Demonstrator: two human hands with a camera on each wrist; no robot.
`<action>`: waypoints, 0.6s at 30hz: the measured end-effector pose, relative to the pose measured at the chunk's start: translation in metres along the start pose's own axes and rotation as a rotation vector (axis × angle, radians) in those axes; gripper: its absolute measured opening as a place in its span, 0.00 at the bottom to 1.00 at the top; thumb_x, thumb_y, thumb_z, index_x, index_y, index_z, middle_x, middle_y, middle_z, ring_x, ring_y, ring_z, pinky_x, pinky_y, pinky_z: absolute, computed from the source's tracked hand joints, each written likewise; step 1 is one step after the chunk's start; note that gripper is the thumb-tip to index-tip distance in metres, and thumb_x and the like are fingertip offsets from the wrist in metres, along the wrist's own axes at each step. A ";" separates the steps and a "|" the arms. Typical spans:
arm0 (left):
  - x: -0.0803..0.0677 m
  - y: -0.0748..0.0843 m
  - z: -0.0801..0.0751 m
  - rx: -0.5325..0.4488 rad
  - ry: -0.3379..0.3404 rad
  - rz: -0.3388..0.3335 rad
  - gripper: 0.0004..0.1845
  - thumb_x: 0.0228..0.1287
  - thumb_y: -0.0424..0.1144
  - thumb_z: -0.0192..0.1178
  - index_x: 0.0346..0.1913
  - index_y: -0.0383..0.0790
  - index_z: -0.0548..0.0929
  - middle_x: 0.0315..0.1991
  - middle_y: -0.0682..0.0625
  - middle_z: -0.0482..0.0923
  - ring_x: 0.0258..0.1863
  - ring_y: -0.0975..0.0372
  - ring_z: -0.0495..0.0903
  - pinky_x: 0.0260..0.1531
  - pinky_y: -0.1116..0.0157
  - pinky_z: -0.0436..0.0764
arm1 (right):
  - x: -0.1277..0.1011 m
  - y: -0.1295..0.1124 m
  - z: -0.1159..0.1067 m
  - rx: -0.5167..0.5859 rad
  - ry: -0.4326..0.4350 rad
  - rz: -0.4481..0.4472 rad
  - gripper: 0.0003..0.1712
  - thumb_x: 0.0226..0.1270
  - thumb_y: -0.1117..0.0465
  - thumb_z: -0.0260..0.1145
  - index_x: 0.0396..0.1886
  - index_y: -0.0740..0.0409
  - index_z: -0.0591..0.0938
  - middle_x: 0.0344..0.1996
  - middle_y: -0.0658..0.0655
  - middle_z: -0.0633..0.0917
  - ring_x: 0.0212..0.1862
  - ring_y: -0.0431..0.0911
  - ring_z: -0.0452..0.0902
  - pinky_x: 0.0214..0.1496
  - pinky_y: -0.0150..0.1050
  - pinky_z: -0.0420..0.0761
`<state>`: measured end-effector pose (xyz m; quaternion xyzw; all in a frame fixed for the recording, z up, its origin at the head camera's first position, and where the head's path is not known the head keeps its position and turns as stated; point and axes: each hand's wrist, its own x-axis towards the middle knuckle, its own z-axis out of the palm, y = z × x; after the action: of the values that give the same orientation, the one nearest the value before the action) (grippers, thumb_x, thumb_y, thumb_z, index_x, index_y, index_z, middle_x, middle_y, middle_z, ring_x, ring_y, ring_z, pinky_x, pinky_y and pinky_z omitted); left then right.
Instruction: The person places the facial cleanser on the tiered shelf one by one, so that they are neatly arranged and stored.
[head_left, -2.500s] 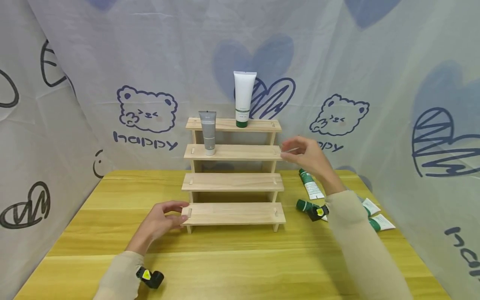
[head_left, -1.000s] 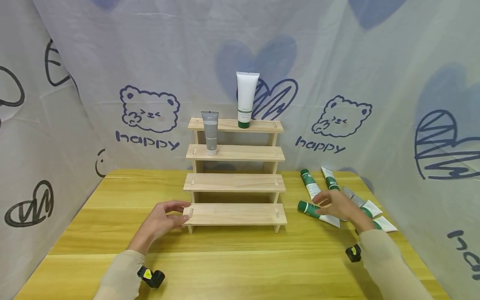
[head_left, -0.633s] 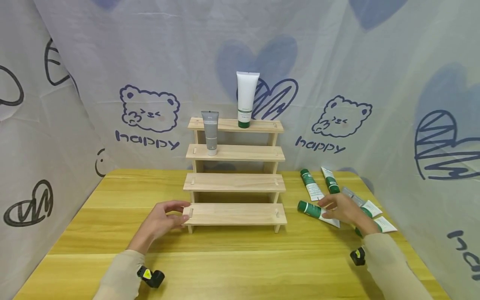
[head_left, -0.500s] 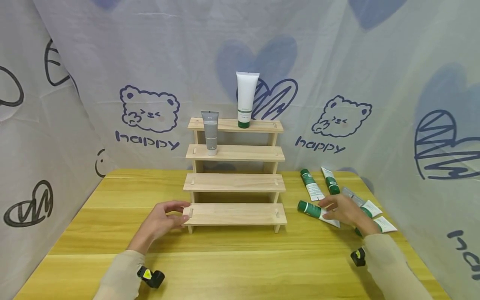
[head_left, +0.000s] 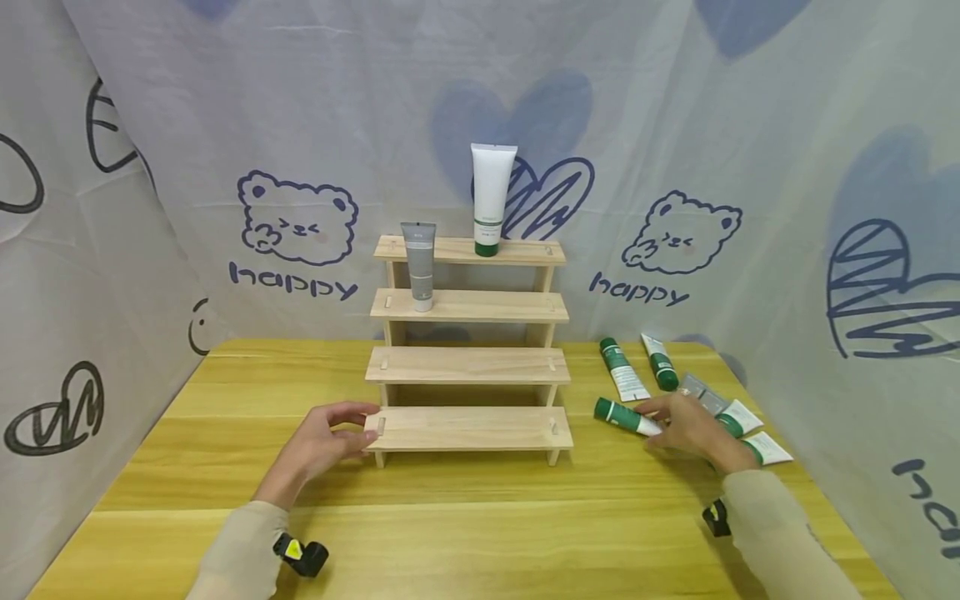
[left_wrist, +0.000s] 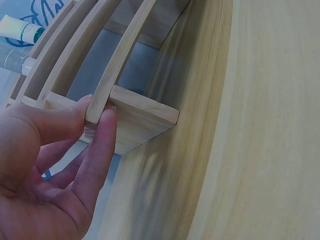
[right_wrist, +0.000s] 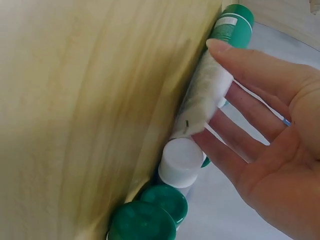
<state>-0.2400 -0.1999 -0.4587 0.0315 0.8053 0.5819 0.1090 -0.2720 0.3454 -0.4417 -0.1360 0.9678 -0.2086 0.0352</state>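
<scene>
With thumb and fingers, my left hand [head_left: 322,440] pinches the left end of the lowest board of a four-step wooden display shelf [head_left: 468,427]; the left wrist view shows the board's end [left_wrist: 102,95] between them. At the right, my right hand [head_left: 688,427] grips a white-and-green squeeze tube [head_left: 621,416] by its white part. In the right wrist view the thumb lies on one side of this tube [right_wrist: 202,92] and the fingers on the other. A white tube with a green cap [head_left: 491,187] stands on the top step, a grey tube [head_left: 422,262] on the second.
More tubes lie on the wooden table [head_left: 450,533] around my right hand: a green-and-white one [head_left: 622,369], another behind it [head_left: 659,362], a grey one [head_left: 703,392] and two white-ended ones at the right edge. A printed cloth [head_left: 300,100] hangs behind and at both sides.
My right hand has come down from beside the shelf's second step to the tubes at the right and taken hold of one, which has shifted slightly. The left hand has stayed on the shelf.
</scene>
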 end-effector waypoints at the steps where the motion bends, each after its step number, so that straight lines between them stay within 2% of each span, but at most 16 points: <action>1: 0.000 0.000 0.000 0.001 0.000 0.000 0.24 0.59 0.37 0.67 0.59 0.42 0.77 0.55 0.38 0.71 0.41 0.58 0.83 0.42 0.60 0.86 | 0.000 0.000 0.001 -0.004 0.006 -0.001 0.31 0.43 0.64 0.79 0.52 0.58 0.83 0.47 0.63 0.85 0.47 0.59 0.81 0.47 0.52 0.83; 9: -0.001 0.001 0.000 0.004 0.002 -0.007 0.24 0.59 0.37 0.66 0.59 0.42 0.77 0.55 0.39 0.71 0.40 0.58 0.83 0.43 0.59 0.86 | 0.000 0.000 0.004 -0.016 0.064 -0.055 0.28 0.46 0.71 0.74 0.52 0.60 0.83 0.47 0.67 0.84 0.44 0.59 0.82 0.46 0.53 0.83; 18: -0.001 0.001 0.000 -0.002 0.006 -0.013 0.24 0.58 0.38 0.67 0.59 0.42 0.78 0.55 0.39 0.71 0.40 0.58 0.83 0.42 0.60 0.86 | 0.004 0.001 0.005 0.049 0.120 -0.039 0.23 0.50 0.74 0.66 0.49 0.59 0.84 0.44 0.63 0.86 0.44 0.56 0.82 0.45 0.50 0.83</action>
<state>-0.2395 -0.1999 -0.4575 0.0243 0.8051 0.5823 0.1104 -0.2755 0.3432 -0.4463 -0.1414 0.9600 -0.2406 -0.0238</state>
